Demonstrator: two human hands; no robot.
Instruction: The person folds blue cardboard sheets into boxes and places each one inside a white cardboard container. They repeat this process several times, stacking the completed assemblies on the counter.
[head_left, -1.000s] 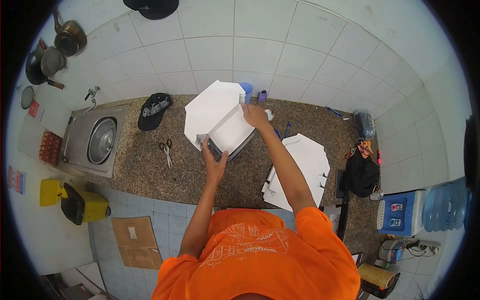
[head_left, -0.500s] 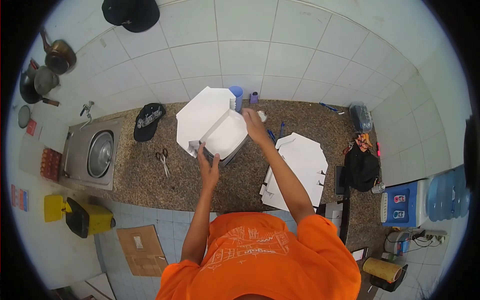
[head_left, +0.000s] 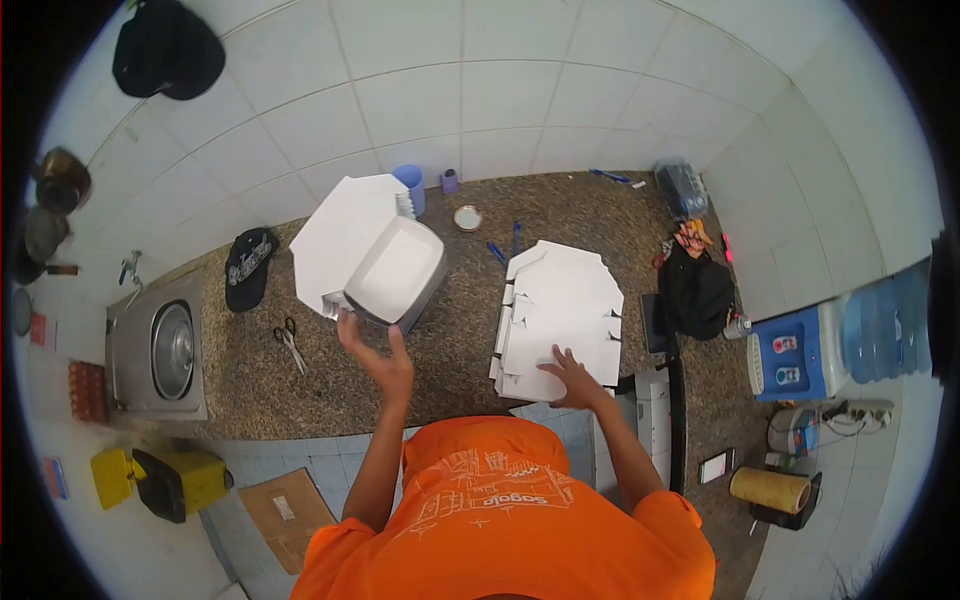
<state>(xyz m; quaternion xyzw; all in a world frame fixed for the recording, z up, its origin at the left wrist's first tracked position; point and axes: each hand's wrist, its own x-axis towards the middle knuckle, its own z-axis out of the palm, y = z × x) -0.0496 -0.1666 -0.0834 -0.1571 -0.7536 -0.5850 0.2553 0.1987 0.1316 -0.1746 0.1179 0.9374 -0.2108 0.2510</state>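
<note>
R hand (head_left: 573, 384) spread, over near end of flat wht card stack (head_left: 566, 302) on counter (head_left: 470, 352); contact unclear. Stack lies fwd of it, long axis roughly away from body; R nearer. L hand (head_left: 382, 366) also spread, by wht-lined tray (head_left: 396, 268). Cards: angled corners, notched edges, slightly misaligned.

Kitchen: sink (head_left: 130, 365), hanging pans (head_left: 46, 236)

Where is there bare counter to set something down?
Bare counter shows between the white box and the sheet stack by the right hand, and between the scissors and left hand. It looks crowded by the blue cup, where other sheets and the box bunch up, and around the black bag.
</note>
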